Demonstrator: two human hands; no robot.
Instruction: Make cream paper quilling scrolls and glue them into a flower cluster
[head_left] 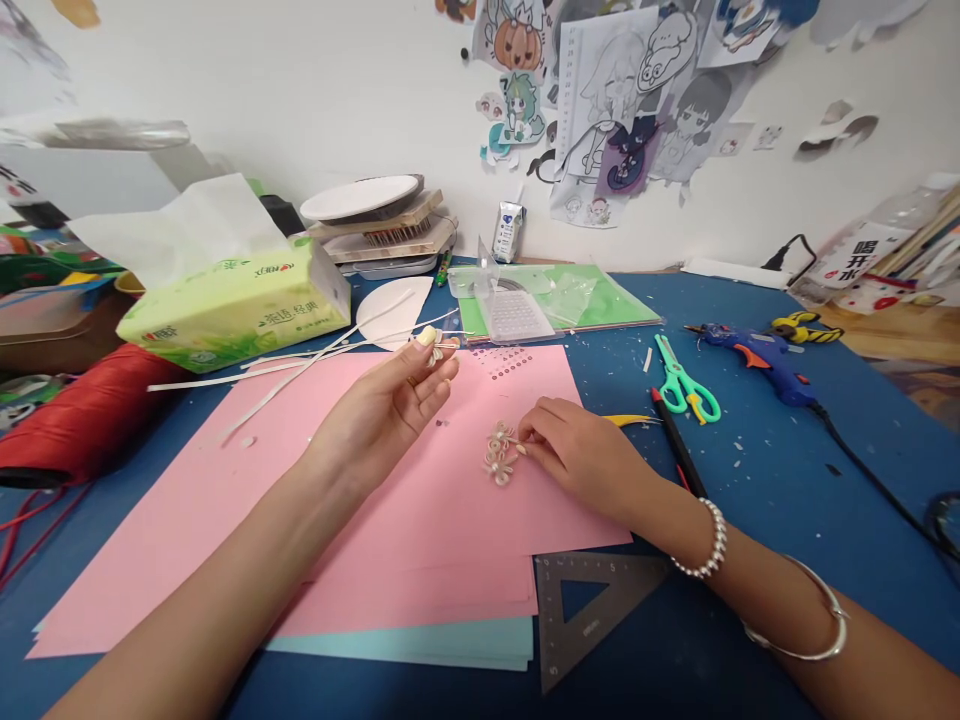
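My left hand is raised over the pink paper, thumb and forefinger closed on a small cream flower piece. A thin, shiny strip sticks out from that piece to the right; most of it is covered by my fingers. Lower and to the right, my right hand pinches the edge of a cream ornament of coiled flowers with pearl-like centres. That ornament is on or just above the pink paper; I cannot tell which. Several narrow white paper strips lie left of my left hand.
At the right are green scissors, a black pen and a blue glue gun with its cord. A metal set square lies in front. A tissue box and red thread spool stand left. Plastic sheets lie behind.
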